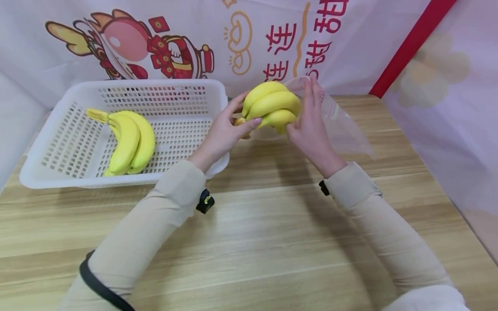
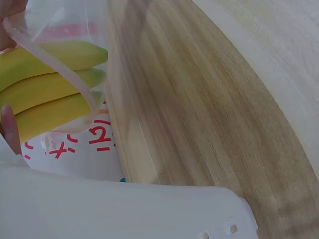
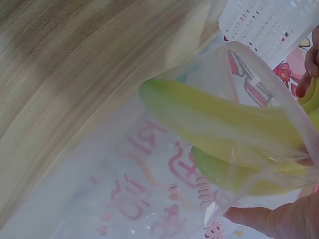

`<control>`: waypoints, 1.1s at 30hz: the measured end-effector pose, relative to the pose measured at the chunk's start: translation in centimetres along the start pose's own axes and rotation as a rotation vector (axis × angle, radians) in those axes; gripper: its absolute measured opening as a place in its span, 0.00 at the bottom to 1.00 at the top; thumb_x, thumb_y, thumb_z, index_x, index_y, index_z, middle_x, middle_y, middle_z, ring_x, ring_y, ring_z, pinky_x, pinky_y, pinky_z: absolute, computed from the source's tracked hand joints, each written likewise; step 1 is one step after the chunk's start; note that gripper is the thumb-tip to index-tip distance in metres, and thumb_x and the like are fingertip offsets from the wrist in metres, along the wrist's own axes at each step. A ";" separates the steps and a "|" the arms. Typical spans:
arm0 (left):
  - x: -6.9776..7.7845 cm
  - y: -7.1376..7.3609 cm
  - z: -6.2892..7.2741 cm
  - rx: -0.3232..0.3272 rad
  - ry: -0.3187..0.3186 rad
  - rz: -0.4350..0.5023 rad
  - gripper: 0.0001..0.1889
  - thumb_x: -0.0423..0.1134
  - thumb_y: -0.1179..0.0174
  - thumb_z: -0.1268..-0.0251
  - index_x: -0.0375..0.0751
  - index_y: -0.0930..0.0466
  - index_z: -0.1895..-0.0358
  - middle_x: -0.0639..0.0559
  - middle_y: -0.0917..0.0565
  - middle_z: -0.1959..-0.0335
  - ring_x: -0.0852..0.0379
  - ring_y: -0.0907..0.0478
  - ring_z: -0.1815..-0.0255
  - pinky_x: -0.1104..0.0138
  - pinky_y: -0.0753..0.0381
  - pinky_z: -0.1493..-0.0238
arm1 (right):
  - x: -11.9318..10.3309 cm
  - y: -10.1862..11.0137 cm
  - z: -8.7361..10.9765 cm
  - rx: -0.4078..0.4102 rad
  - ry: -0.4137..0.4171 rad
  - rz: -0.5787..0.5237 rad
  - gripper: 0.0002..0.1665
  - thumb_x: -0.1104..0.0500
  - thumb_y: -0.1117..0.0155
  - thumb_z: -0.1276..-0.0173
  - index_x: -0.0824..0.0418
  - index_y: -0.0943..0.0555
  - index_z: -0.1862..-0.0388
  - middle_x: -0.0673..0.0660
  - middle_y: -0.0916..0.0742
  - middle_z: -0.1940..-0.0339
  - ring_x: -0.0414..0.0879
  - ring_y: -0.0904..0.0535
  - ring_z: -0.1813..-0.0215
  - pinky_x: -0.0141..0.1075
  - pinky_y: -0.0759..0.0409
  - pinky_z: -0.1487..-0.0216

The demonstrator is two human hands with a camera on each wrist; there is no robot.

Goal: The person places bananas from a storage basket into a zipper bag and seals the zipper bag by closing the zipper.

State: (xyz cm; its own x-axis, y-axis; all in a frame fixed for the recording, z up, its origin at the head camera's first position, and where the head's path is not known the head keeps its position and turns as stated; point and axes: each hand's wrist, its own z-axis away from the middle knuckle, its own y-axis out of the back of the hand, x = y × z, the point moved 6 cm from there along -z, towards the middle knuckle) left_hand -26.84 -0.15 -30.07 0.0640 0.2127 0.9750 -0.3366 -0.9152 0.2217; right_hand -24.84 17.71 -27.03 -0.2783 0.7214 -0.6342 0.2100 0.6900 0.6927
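A bunch of yellow bananas [image 1: 274, 101] is raised above the table, partly inside a clear plastic bag [image 1: 344, 125]. My left hand [image 1: 227, 129] grips the bunch at its stem end, thumb on the near side. On the other side, my right hand [image 1: 311, 129] holds the bag at its mouth, two fingers pointing up along the film. The right wrist view shows the green-tinged banana tips [image 3: 154, 92] behind the film, with the bag's rim [image 3: 271, 77] crossing the bunch. Another bunch of bananas [image 1: 130, 140] lies in the white plastic basket [image 1: 183, 88] at the left.
The basket stands on the wooden table [image 1: 253, 242], close to my left forearm. Behind it hangs a printed white cloth [image 1: 249, 26] with red characters and cartoon figures. A pale cloth wall [image 1: 467, 142] borders the table's right edge.
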 end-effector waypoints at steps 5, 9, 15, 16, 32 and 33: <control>-0.1 0.1 -0.1 0.021 0.015 -0.001 0.36 0.49 0.40 0.36 0.54 0.46 0.27 0.49 0.33 0.32 0.55 0.26 0.44 0.65 0.18 0.50 | 0.0 -0.4 -0.1 -0.043 -0.005 -0.016 0.57 0.74 0.46 0.47 0.60 0.62 0.22 0.53 0.61 0.20 0.44 0.68 0.20 0.42 0.52 0.21; 0.0 0.0 0.0 0.013 0.022 -0.024 0.33 0.45 0.42 0.34 0.51 0.44 0.27 0.50 0.34 0.31 0.55 0.30 0.37 0.64 0.20 0.45 | 0.0 -1.2 0.0 -0.120 0.043 0.003 0.63 0.69 0.36 0.46 0.61 0.68 0.22 0.53 0.67 0.21 0.46 0.74 0.21 0.45 0.57 0.21; 0.2 0.1 0.2 0.019 -0.004 0.013 0.31 0.37 0.45 0.33 0.49 0.42 0.28 0.49 0.35 0.30 0.54 0.34 0.32 0.62 0.24 0.39 | 0.0 -1.9 0.1 -0.148 0.108 0.092 0.71 0.68 0.28 0.48 0.63 0.72 0.24 0.59 0.69 0.22 0.52 0.70 0.20 0.46 0.46 0.23; 0.2 0.2 0.2 0.022 -0.014 0.036 0.31 0.35 0.45 0.35 0.48 0.42 0.28 0.48 0.35 0.30 0.53 0.33 0.33 0.62 0.25 0.39 | 0.0 -2.0 0.1 -0.140 0.110 0.107 0.70 0.68 0.29 0.48 0.63 0.71 0.24 0.60 0.68 0.22 0.52 0.69 0.20 0.46 0.43 0.24; 0.7 -0.3 0.4 0.010 -0.104 0.035 0.30 0.32 0.44 0.33 0.40 0.45 0.30 0.47 0.35 0.29 0.55 0.37 0.28 0.64 0.33 0.30 | -0.1 -0.4 0.0 0.060 0.209 0.141 0.60 0.66 0.29 0.45 0.70 0.60 0.24 0.66 0.55 0.21 0.55 0.62 0.20 0.42 0.53 0.20; 0.7 -0.3 0.4 0.008 -0.113 0.018 0.30 0.34 0.44 0.33 0.41 0.44 0.30 0.48 0.34 0.29 0.56 0.36 0.29 0.64 0.32 0.30 | -0.1 -0.2 0.0 0.068 0.212 0.142 0.60 0.66 0.29 0.45 0.71 0.59 0.24 0.66 0.55 0.21 0.55 0.62 0.20 0.42 0.53 0.20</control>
State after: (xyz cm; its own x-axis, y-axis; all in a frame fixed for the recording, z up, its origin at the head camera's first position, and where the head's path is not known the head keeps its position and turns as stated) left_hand -26.29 0.12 -29.41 0.1636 0.1563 0.9741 -0.3315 -0.9213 0.2035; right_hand -24.90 17.49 -27.14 -0.4307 0.7873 -0.4412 0.3213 0.5906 0.7403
